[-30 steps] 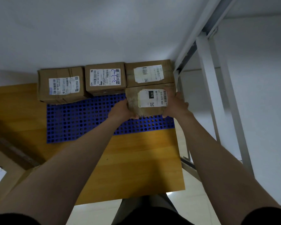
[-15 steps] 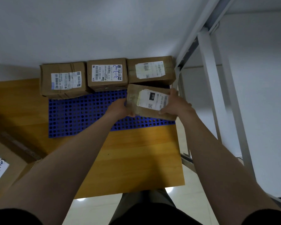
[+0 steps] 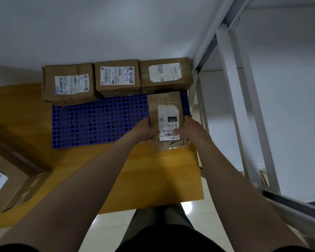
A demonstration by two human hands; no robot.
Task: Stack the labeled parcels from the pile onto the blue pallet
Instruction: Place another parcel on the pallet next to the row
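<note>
I grip a flat brown parcel (image 3: 163, 101) by its near end, my left hand (image 3: 145, 130) on its left edge and my right hand (image 3: 192, 129) on its right edge, fingers (image 3: 180, 132) curled round the sides and pinching it, one thumb lying across the white label marked 070. The parcel lies lengthwise over the right end of the blue pallet (image 3: 98, 122), its far end just beside the right box (image 3: 185, 70) and its near end overhanging the pallet's front edge above the desk (image 3: 162, 175). I cannot tell whether it already rests on the pallet or sits a little above it. The pallet is a perforated plastic grid laid flat on the yellow wooden desk, close to its back right corner. Along the pallet's far edge three labelled cardboard boxes stand in a row against the white wall (image 3: 98, 30): the left box (image 3: 49, 82), which hangs past the pallet's left side, the middle box (image 3: 117, 90) with blue handwriting on its label, and the right box. At the desk's left edge a large carton (image 3: 13, 166) with a handwritten label shows in part. To the right of the desk stands a white metal frame (image 3: 231, 88) of upright and slanted bars. Below the desk's near edge lies a glossy pale floor (image 3: 107, 224).
</note>
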